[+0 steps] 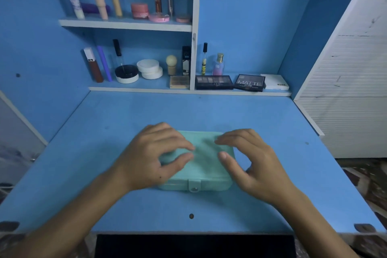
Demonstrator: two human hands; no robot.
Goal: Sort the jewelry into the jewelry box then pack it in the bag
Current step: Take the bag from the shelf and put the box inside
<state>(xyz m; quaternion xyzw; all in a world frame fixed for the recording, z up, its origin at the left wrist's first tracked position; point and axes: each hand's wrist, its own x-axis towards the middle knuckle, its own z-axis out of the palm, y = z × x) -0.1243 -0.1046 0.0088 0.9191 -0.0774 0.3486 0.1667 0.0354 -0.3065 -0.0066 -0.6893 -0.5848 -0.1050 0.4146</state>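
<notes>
A mint-green jewelry box (pixel 204 165) lies closed on the blue desk (pixel 272 174), its snap tab facing me at the front edge. My left hand (pixel 156 156) hovers over the box's left side with fingers loosely curved, holding nothing. My right hand (pixel 249 159) is over the box's right side, fingers likewise relaxed and spread. Whether the fingertips touch the lid I cannot tell. No loose jewelry and no bag show in view.
Shelves at the back hold several cosmetics: tubes, jars and eyeshadow palettes (pixel 249 82). A dark opening (pixel 194 245) lies below the desk's front edge. A white slatted panel (pixel 351 90) stands at the right.
</notes>
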